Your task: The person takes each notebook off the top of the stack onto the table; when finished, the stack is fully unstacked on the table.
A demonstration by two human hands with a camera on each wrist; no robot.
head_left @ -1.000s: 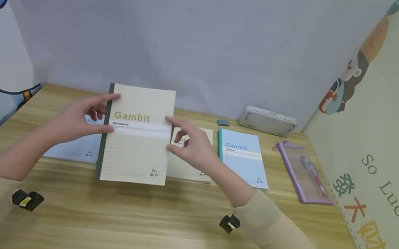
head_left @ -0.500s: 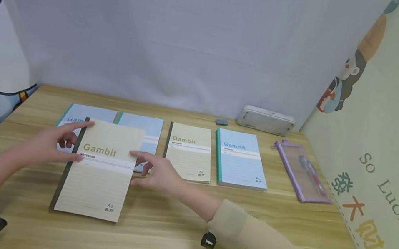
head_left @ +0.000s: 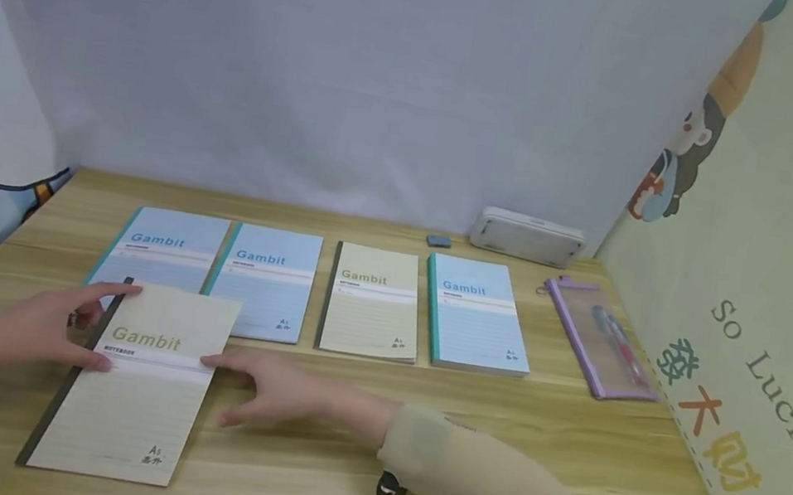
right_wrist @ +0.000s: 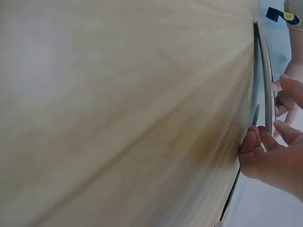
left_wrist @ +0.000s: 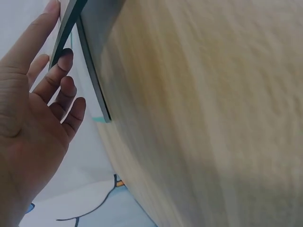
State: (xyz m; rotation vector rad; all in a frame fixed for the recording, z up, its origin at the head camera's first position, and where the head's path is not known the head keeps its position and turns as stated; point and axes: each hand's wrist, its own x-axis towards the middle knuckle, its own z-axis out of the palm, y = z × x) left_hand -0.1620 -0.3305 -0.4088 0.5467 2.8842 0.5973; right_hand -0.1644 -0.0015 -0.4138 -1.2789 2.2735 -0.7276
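Note:
A cream A5 notebook [head_left: 144,390] marked "Gambit", with a dark spine, slants toward the front left above the wooden table. My left hand [head_left: 48,323] grips its spine side, thumb and index finger on the cover; the left wrist view shows other fingers behind the dark spine [left_wrist: 68,30]. At the right edge, my right hand [head_left: 280,391] has its index fingertip on the cover, thumb apart from it. In the right wrist view, more fingers of this hand reach under the notebook [right_wrist: 268,80]. Its upper part covers the lower corner of a blue notebook [head_left: 166,251].
Farther back lie another blue notebook [head_left: 264,284], a second cream notebook [head_left: 372,303] and a third blue notebook [head_left: 479,317] in a row. To the right are a mesh pencil pouch [head_left: 599,337] with pens, a white case [head_left: 527,238] and a small grey-blue block [head_left: 438,241].
Both hands have brought the cream notebook down, left and toward the front, from upright to a lower slant, uncovering the row behind. The right thumb has moved away from its edge.

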